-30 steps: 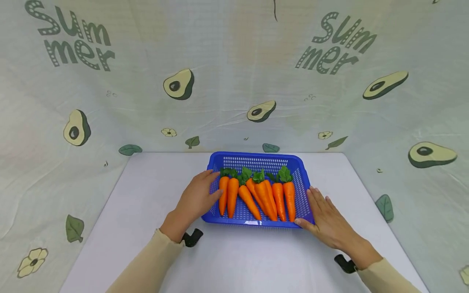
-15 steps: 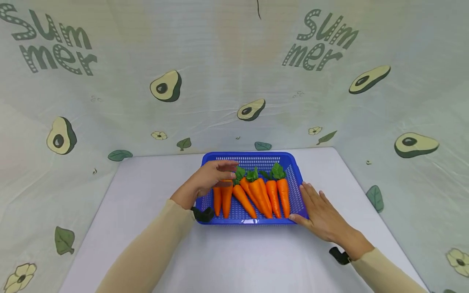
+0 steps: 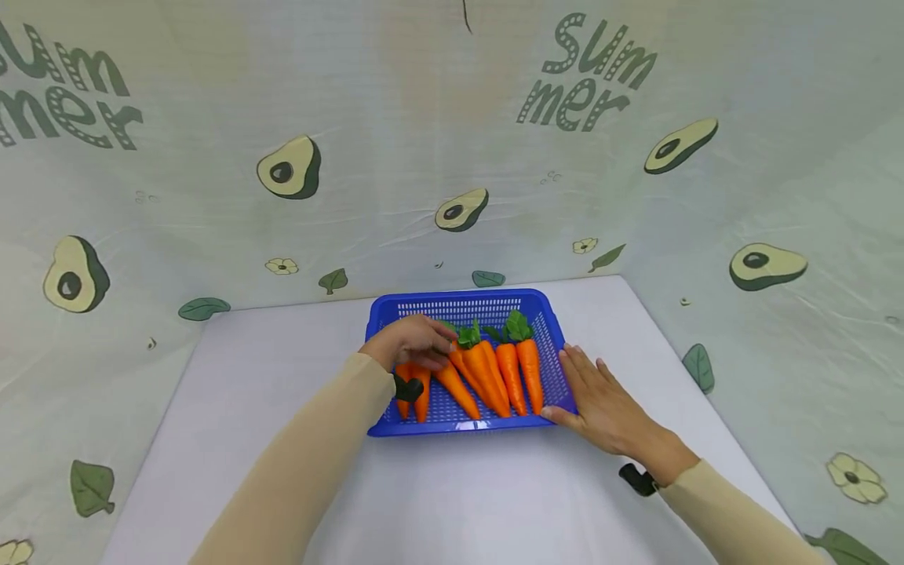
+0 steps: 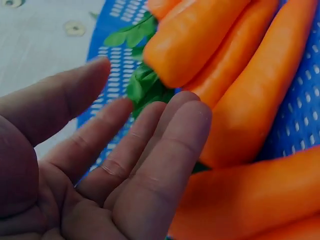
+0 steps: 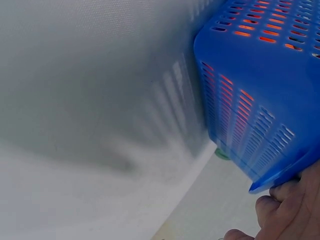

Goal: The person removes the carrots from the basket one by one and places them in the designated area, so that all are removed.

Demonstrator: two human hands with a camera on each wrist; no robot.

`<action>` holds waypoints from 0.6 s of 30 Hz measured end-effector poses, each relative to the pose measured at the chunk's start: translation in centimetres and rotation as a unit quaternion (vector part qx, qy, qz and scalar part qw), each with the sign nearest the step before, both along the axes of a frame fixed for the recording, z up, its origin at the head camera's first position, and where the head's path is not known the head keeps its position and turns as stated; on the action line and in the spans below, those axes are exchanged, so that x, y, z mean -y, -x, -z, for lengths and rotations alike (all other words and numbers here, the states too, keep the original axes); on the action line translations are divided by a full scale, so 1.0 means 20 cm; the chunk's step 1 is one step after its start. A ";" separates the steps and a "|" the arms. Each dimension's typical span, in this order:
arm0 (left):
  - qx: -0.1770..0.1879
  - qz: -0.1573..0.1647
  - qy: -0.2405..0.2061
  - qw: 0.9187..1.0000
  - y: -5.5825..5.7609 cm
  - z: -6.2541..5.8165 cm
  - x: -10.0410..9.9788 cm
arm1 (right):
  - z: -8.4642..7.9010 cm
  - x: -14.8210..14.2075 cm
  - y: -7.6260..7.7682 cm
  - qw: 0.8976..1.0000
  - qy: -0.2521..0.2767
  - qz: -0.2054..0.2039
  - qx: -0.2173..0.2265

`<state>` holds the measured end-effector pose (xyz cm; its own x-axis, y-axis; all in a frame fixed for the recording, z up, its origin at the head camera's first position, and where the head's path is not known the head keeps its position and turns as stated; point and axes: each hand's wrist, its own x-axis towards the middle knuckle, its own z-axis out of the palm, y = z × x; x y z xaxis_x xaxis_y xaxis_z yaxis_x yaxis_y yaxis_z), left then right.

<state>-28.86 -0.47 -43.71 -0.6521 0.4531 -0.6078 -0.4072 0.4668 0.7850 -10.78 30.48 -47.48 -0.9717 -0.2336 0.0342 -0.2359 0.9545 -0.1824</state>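
Several orange carrots (image 3: 531, 375) with green leafy tops (image 3: 518, 323) lie side by side in a blue perforated basket (image 3: 462, 428). My left hand (image 3: 415, 342) reaches over the basket's left part and hides the upper ends of the carrots there. In the left wrist view the fingers of that hand (image 4: 125, 165) are loosely bent, the thumb stands apart, and nothing is between them. My right hand (image 3: 610, 412) rests against the basket's right side with straight fingers, its thumb at the front right corner. The right wrist view shows part of this hand (image 5: 292, 210) at the rim.
The basket stands on a white table (image 3: 459, 502) near its back edge. Behind and beside the table hangs a pale cloth (image 3: 381, 118) printed with avocados, leaves and lettering. A black wrist strap piece (image 3: 638, 479) hangs below the right wrist.
My left hand has moved from the basket's left rim to the right, over the carrots. My right hand stays at the basket's right side. The head view has shifted slightly to the right.
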 end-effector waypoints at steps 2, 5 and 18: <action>0.000 0.000 0.014 1.000 0.00 0.02 -0.04 | 0.00 0.00 0.00 1.000 0.002 -0.001 0.000; -0.008 0.012 0.036 0.999 -0.01 0.03 -0.08 | 0.00 0.00 0.00 1.000 0.001 -0.002 -0.004; -0.054 0.047 0.022 0.997 -0.04 0.15 -0.20 | 0.01 -0.01 0.00 1.000 -0.009 0.006 0.000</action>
<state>-27.99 3.58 -46.74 -0.6709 0.4906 -0.5561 -0.2731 0.5337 0.8003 -10.86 30.72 -47.76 -0.9744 -0.2230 0.0302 -0.2249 0.9602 -0.1660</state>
